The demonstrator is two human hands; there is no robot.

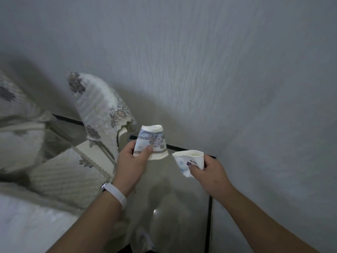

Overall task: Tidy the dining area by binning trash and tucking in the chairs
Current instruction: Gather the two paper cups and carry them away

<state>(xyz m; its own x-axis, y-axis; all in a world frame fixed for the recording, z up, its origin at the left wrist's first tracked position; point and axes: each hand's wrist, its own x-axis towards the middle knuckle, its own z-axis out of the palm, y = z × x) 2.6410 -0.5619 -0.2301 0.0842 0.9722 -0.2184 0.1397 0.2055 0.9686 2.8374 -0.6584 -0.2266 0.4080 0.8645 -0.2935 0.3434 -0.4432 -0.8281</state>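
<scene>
My left hand (132,157) grips a crumpled paper cup (152,141) with a blue and purple ornamental band, held bottom up over the floor. My right hand (207,172) pinches a second squashed white paper cup (189,161) with a small purple flower print, its open rim facing up. The two cups are apart, side by side in front of me. A chair (98,108) with a quilted floral cover stands to the left of my left hand, its backrest leaning toward the wall. No bin shows in the head view.
A pale textured wall (218,70) fills the top and right. The glossy beige tiled floor (169,198) with dark joint lines lies below my hands. More quilted floral fabric (21,125) and a white surface (27,225) sit at the left.
</scene>
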